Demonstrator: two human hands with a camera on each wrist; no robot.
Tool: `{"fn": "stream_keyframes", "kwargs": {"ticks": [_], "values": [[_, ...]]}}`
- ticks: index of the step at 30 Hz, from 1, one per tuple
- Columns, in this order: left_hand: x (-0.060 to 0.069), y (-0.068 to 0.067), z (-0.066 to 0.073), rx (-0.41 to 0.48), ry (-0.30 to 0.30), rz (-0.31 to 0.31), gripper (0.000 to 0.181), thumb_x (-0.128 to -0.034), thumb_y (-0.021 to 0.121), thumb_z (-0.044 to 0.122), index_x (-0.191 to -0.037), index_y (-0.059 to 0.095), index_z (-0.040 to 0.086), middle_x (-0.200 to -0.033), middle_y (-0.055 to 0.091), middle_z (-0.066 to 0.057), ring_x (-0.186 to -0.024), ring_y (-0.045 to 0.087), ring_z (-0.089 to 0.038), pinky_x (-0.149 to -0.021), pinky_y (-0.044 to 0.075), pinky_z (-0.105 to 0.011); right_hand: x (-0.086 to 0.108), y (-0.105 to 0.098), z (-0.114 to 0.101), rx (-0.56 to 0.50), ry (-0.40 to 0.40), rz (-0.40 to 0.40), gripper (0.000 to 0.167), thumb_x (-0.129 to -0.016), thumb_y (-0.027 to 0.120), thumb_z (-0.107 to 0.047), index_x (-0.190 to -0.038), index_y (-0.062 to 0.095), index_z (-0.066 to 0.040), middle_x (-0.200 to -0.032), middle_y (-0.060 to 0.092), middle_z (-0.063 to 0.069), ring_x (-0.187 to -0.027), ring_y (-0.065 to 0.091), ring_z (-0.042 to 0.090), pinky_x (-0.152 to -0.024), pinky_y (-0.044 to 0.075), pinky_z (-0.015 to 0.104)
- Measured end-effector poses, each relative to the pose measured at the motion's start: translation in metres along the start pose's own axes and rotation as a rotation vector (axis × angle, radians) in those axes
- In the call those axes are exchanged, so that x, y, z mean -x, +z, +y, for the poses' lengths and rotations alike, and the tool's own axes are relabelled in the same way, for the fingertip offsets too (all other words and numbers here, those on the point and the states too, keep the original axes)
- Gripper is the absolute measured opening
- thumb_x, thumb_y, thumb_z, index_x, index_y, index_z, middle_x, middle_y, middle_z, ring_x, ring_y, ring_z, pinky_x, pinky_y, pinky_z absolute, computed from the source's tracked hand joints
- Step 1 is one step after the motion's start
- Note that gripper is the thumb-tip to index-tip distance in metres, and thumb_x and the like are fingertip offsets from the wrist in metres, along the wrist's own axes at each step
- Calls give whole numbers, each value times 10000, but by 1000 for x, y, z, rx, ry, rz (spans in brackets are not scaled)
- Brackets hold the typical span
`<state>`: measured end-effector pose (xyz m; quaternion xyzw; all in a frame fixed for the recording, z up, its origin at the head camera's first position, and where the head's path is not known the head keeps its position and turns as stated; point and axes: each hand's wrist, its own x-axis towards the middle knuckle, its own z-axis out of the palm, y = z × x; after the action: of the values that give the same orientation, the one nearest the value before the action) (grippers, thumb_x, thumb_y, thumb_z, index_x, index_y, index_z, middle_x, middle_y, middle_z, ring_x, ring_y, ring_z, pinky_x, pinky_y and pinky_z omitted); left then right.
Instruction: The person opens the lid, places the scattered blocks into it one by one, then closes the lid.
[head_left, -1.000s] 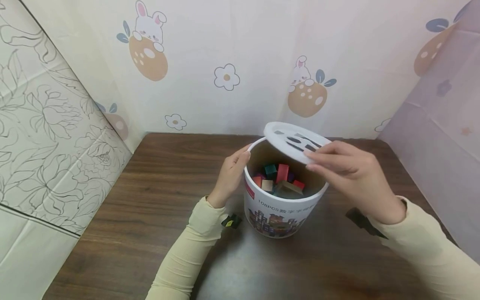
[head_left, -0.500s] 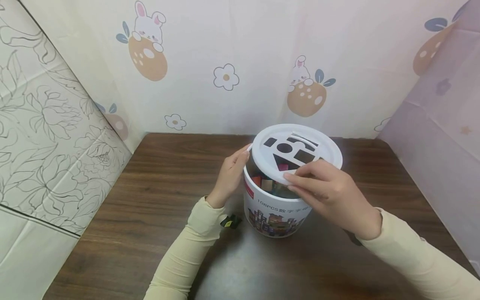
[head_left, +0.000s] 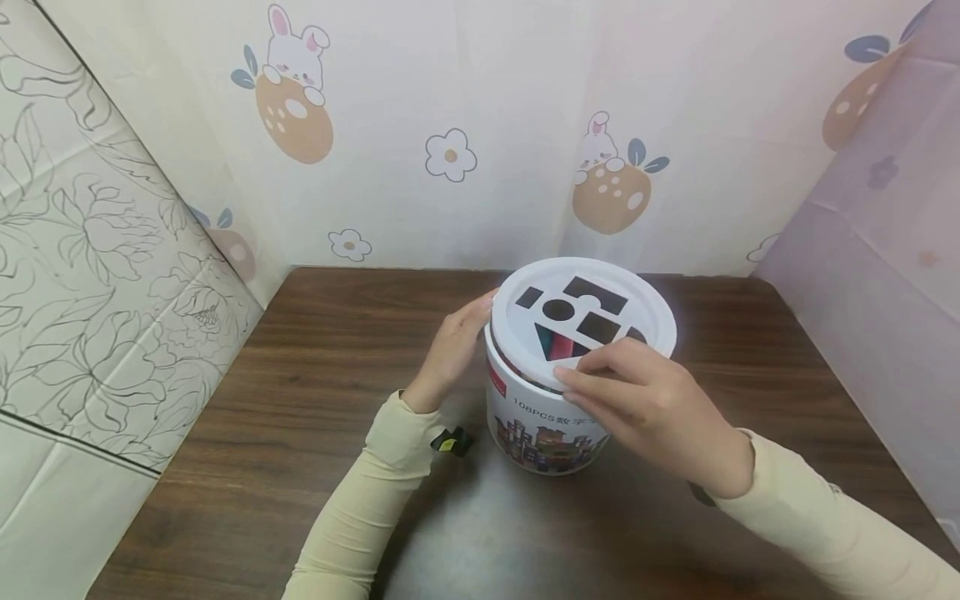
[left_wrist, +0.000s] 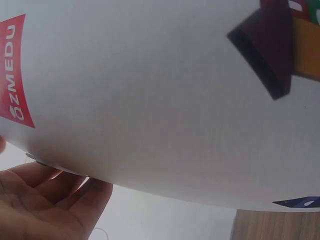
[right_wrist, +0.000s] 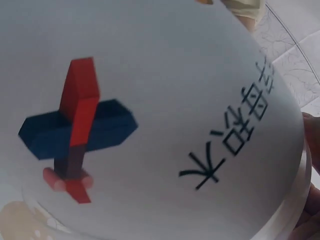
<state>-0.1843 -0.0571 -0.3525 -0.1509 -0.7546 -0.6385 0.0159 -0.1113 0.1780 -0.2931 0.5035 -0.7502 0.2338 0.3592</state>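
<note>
A white round bucket [head_left: 517, 429] printed with colourful block pictures stands upright on the table. Its white lid [head_left: 517, 346], with cut-out shapes, lies over the mouth, slightly tilted, with a gap showing at the front left. Through the triangular hole, red and green blocks [head_left: 558, 346] show inside. My right hand [head_left: 652, 408] pinches the lid's front edge. My left hand [head_left: 450, 354] rests against the bucket's left side near the rim; in the left wrist view its fingers [left_wrist: 92, 200] touch the outer wall. The right wrist view shows the bucket's printed wall [right_wrist: 165, 110] close up.
The dark wooden table [head_left: 300, 400] extends around the bucket. Behind it hangs a pale curtain [head_left: 510, 192] with rabbit and flower prints, and a flower-patterned panel [head_left: 97, 233] borders the left side.
The right hand has swung the lid from steeply tilted above the bucket down and left over its mouth. Most of the blocks are now covered. The left hand has shifted only slightly.
</note>
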Motion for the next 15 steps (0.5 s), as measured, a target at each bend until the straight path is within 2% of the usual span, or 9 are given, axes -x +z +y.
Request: {"fn": "stream_keyframes", "kwargs": {"ticks": [6,15], "values": [[0,-3,-2,40,23,-22,482,-1034,350,439,-1380,565,181,-1378,598,2,-1320,519,-135,-1137,386,-408,0,0,-3,-34,9,-34,326,-1019,516,-282,-1046,765,-73,-939,667,34,-809,597,144,-722,520,236],[1,-5,-4,62,24,-37,463,-1032,371,410,-1380,564,175,-1372,602,-9,-1304,532,-141,-1131,393,-404,3,5,-3,-67,19,-30,315,-1009,536,-285,-1046,761,-67,-934,666,41,-795,591,151,-721,509,240]]}}
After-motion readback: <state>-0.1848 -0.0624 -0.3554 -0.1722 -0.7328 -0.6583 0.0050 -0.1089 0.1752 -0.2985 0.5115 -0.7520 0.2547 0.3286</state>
